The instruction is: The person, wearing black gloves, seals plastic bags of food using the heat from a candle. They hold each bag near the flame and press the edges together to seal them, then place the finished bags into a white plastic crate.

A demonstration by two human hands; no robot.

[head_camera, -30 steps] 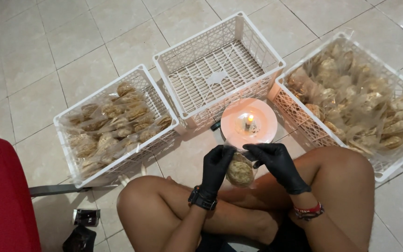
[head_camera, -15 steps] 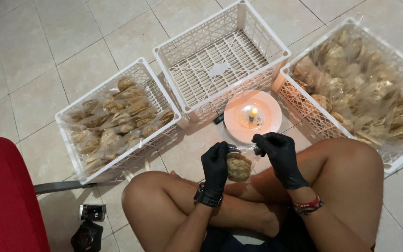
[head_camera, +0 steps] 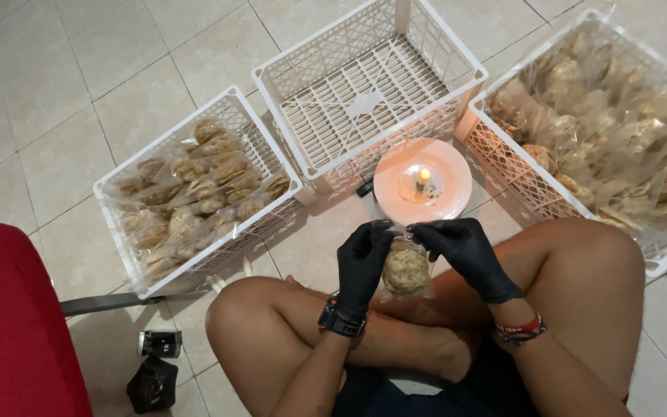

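Head view: person sits cross-legged on tiled floor (head_camera: pixel 55 116); both hands in black gloves, raised over the lap; left hand (head_camera: pixel 362 259) and right hand (head_camera: pixel 463 251) each pinch the top edge of one small clear bag (head_camera: pixel 406 270) with a brown cracker inside, fingertips closed on the plastic, bag hanging between them just short of the pink plate (head_camera: pixel 445 202); candle (head_camera: pixel 423 179) burns on that plate, flame lit.

Progress, as a judgement: bag top looks held near the flame, seal not visibly made yet; left crate (head_camera: pixel 194 189) roughly half full of bagged crackers; right crate (head_camera: pixel 604 139) heaped full with bagged crackers; cannot tell which pile is finished and which waits; middle crate (head_camera: pixel 368 96) has nothing in it; so plenty looks left.

Counts: crates three; plate one; candle one; bag in hand one; bags in crates too many and too overlapped to count, dozens each; gloves two; watch (head_camera: pixel 340 318) one on left wrist; red band (head_camera: pixel 520 328) on right wrist; red chair (head_camera: pixel 17 324) one at left; small dark objects (head_camera: pixel 156 367) two on the floor beside it, kind unclear.
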